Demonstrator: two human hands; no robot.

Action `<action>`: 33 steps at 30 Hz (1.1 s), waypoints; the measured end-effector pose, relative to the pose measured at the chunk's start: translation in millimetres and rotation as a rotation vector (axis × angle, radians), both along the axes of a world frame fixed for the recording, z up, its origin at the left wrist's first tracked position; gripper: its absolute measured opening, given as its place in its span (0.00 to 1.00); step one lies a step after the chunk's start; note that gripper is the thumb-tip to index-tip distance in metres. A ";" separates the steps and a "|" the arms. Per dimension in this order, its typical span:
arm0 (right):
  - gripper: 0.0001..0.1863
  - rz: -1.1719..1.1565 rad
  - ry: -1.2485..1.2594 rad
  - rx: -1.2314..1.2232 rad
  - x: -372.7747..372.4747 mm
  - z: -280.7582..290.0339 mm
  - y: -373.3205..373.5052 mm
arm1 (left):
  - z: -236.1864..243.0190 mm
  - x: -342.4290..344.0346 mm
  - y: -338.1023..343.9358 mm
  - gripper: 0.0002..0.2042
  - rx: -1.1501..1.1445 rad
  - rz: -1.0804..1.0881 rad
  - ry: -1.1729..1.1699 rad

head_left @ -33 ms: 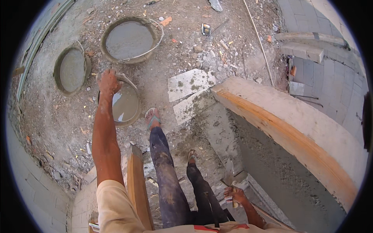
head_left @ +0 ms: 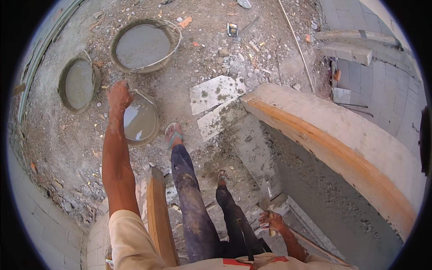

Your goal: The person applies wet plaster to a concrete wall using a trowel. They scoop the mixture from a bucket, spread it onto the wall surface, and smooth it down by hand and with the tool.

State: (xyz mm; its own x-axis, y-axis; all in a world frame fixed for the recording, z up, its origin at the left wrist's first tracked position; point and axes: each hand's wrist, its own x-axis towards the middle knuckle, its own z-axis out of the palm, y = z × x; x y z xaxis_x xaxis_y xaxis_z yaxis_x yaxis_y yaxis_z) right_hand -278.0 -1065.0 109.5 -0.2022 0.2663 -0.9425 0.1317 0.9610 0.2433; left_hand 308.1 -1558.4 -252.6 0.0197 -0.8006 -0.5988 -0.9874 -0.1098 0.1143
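My left arm reaches forward, and my left hand (head_left: 119, 95) is curled closed at the far-left rim of a small bucket (head_left: 155, 130) of murky water. What its fingers hold, if anything, is hidden. The bucket's thin bail (head_left: 147, 97) leans over the water beside the hand. Low on the right, my right hand (head_left: 273, 221) is wrapped round the handle of a trowel (head_left: 264, 194), its pointed grey blade directed away from me. A bigger tub (head_left: 114, 56) of grey wet mix and a smaller tub (head_left: 62, 87) of similar mix stand beyond the bucket.
A pale-topped wall edge with an orange-brown side (head_left: 315, 130) curves along the right, above a grey mortared surface (head_left: 310, 184). Another post-like edge (head_left: 155, 211) stands near my left arm. Two spattered boards (head_left: 216, 96) lie ahead of my feet among rubble. A long thin rod (head_left: 297, 45) lies beyond.
The view has shifted slightly, so the surroundings sit a little further left. My left hand has moved slightly left at the bucket's rim. The trowel remains in my right hand.
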 end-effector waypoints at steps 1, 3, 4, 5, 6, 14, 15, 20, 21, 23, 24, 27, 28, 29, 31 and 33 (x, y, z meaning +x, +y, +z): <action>0.23 -0.010 -0.019 -0.037 -6.6 -3.2 4.3 | 0.3 18.0 15.2 0.23 0.042 -0.011 0.052; 0.23 -0.022 -0.010 -0.100 -15.6 -10.9 16.9 | 7.0 26.5 44.4 0.21 0.108 -0.114 0.060; 0.23 -0.021 0.017 -0.120 -17.6 -13.3 25.6 | 13.2 19.9 61.1 0.22 0.130 -0.205 0.014; 0.22 -0.036 0.028 -0.132 -18.3 -14.3 33.2 | 20.5 11.6 76.1 0.22 0.204 -0.245 0.031; 0.21 -0.047 0.033 -0.146 -18.8 -16.1 38.0 | 28.9 5.8 91.8 0.23 0.275 -0.279 0.037; 0.20 -0.067 0.126 -0.303 -43.1 0.9 168.6 | 86.4 -98.7 177.3 0.26 0.480 -0.363 -0.062; 0.20 -0.074 0.145 -0.309 -46.1 2.3 196.0 | 95.8 -115.0 182.8 0.27 0.462 -0.393 -0.065; 0.18 -0.487 0.056 -0.254 -63.5 -23.6 362.2 | 147.8 -149.4 226.9 0.28 0.498 -0.250 0.152; 0.18 -0.483 0.068 -0.236 -61.9 -27.6 389.1 | 164.3 -178.0 236.6 0.28 0.497 -0.241 0.224; 0.16 -0.155 0.200 -0.217 -36.8 -23.4 394.4 | 214.0 -240.7 265.9 0.27 0.497 -0.226 0.347; 0.16 -0.170 0.110 -0.278 -40.9 -29.0 391.0 | 185.3 -193.9 288.8 0.25 0.514 -0.120 0.536; 0.17 -0.379 0.025 -0.305 -38.1 -53.7 466.6 | 229.9 -297.5 325.6 0.23 0.537 -0.214 0.352; 0.18 -0.467 -0.004 -0.302 -35.7 -68.3 488.6 | 213.5 -294.6 344.2 0.22 0.524 -0.254 0.466; 0.18 -0.555 -0.032 -0.300 -33.8 -81.0 505.7 | 201.7 -301.1 359.3 0.21 0.543 -0.207 0.561; 0.18 -0.442 0.024 -0.290 -22.6 -86.9 500.0 | 191.4 -333.8 389.3 0.19 0.501 -0.215 0.643; 0.17 -0.169 0.095 -0.521 -15.5 -106.7 552.2 | 186.4 -371.1 411.7 0.18 0.593 -0.086 0.539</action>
State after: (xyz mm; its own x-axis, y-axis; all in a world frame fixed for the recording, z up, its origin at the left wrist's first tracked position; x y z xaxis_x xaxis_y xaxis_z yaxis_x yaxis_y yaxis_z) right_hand -293.6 -512.8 2.8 -0.2881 -0.1941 -0.9377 0.2927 0.9145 -0.2792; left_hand -63.1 -1146.8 -66.1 -0.4407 -0.3318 -0.8341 -0.8207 -0.2275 0.5242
